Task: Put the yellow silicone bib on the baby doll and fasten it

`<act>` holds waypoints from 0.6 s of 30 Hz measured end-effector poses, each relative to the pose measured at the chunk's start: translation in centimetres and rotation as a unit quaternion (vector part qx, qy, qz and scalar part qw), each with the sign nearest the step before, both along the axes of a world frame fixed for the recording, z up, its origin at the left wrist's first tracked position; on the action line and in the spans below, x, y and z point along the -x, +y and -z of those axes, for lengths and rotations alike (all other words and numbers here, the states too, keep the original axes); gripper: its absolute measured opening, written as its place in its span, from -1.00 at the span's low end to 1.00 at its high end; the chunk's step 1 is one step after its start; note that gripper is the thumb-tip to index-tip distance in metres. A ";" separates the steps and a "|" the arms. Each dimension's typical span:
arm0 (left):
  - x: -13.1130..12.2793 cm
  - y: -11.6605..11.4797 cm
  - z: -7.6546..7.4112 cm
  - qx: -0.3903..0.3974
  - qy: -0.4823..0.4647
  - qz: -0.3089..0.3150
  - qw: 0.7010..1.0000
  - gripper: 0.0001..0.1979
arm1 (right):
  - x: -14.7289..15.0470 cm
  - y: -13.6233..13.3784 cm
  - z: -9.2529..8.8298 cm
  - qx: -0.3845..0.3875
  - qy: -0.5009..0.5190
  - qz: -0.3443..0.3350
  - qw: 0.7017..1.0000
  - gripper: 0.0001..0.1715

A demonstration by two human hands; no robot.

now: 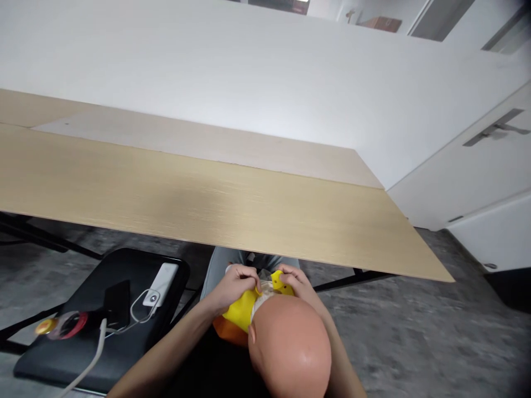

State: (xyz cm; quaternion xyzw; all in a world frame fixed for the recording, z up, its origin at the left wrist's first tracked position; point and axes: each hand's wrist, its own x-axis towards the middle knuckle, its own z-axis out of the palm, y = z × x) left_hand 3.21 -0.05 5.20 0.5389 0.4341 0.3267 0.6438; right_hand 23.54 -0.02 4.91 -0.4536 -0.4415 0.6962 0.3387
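**Two hands pinching yellow cloth at a bald doll's neck**

The person sits with a large bald doll (pixel 290 345) held against their lap, just below the near edge of the tabletop (pixel 207 199). Both forearms come in around either side of the doll's head and bend up toward its far side. The left hand (pixel 234 284) is clenched, its fingers (pixel 249 273) pinching the edge of a yellow garment (pixel 243 309) just beyond the head. The right hand (pixel 295 283) curls over a yellow tab of the same garment, also gripping it, on the other side of the neck.

A pale frilled trim (pixel 264 293) shows between the hands, and an orange piece (pixel 228 333) lies under the yellow, beside the head. Grey trousers (pixel 224 265) show just beyond the doll.

To the left of the doll, a black padded seat (pixel 99 354) carries a phone (pixel 117 304), a white power bank (pixel 161 283), and a bottle (pixel 66 326) with a yellow cap. A white cable (pixel 89 359) trails off the seat.
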 end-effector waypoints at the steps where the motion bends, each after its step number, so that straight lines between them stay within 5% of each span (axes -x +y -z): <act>1: 0.1 0.0 0.1 0.011 -0.009 -0.008 1.000 -0.83 | -0.1 0.0 0.0 0.006 0.003 0.027 1.000 -0.78; 6: 0.5 0.3 -0.2 0.047 0.005 0.005 0.999 -0.76 | -0.2 -0.1 -0.4 0.030 0.020 0.049 0.998 -0.78; 11: 1.7 0.5 -1.0 -0.039 0.046 0.074 0.995 -0.72 | 0.0 -0.1 -0.5 0.032 0.013 0.035 0.999 -0.82; 18: 4.1 0.2 -2.2 -0.081 0.129 0.143 0.978 -0.42 | 0.0 0.1 0.4 0.033 -0.008 0.075 0.997 -0.82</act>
